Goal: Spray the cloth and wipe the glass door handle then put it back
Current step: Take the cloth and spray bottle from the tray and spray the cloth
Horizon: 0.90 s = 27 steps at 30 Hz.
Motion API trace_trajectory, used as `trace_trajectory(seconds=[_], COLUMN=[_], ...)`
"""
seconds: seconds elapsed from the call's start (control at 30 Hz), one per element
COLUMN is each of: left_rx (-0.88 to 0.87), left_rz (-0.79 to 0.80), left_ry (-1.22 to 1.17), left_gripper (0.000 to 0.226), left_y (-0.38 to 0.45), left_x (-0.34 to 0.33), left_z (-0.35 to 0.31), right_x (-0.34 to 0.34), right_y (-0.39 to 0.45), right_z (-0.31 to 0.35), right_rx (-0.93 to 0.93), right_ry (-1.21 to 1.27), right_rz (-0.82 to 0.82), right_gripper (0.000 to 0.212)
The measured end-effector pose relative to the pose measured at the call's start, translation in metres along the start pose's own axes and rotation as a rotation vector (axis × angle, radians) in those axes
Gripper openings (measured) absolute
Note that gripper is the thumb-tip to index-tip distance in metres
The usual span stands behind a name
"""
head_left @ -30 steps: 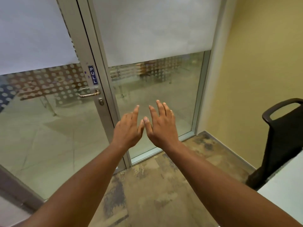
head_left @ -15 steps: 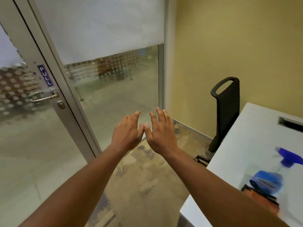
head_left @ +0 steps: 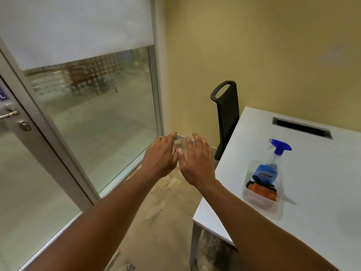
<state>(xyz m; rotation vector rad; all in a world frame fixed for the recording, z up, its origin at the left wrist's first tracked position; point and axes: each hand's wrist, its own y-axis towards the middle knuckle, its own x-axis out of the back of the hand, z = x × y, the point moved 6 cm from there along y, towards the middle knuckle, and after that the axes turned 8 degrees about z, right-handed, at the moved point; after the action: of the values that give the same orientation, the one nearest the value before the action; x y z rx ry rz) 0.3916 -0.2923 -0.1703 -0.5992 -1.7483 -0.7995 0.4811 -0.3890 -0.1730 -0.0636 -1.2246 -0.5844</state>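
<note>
A blue sign (head_left: pixel 2 95) on the door frame (head_left: pixel 23 106) is cut by the picture's left edge; only a final "L" reads. The spray bottle (head_left: pixel 270 163) label is too blurred.

A small office room

Aluminium-framed glass door (head_left: pixel 58 133) with frosted band, white bench (head_left: pixel 312 192) with a cable slot (head_left: pixel 301 127), black office chair (head_left: pixel 227 118), plain yellow wall (head_left: pixel 273 55).

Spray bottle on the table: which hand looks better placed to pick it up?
Probably the right hand. It hovers open beside the table's edge, on the same side as the bottle and cloth. The left hand, also open, is nearer the door and would have to cross over.
</note>
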Motion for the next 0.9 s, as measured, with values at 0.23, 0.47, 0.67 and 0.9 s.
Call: trace_trajectory(seconds=[0.23,0.47,0.67,0.9], left_rx=[-0.136,-0.269,-0.422,-0.442], left_rz=[0.103,0.218,0.310,0.419], left_ry=[-0.007,-0.071,-0.069,-0.006], left_gripper=[0.071,0.074,0.063,0.046], left_y=[0.007,0.031,0.055,0.082], left_x=[-0.038,-0.079,-0.124,-0.168], left_z=[-0.040,-0.100,-0.155,-0.197], right_x=[0.015,0.018,0.013,0.008], right_y=[-0.027,-0.031,-0.030,-0.022], right_z=[-0.049,-0.120,-0.188,-0.264], right_rx=[-0.113,-0.234,-0.355,-0.446], right_ry=[-0.014,-0.040,-0.044,0.088], right_rz=[-0.048,-0.062,-0.015,0.065], right_gripper=[0.064,0.061,0.074,0.059])
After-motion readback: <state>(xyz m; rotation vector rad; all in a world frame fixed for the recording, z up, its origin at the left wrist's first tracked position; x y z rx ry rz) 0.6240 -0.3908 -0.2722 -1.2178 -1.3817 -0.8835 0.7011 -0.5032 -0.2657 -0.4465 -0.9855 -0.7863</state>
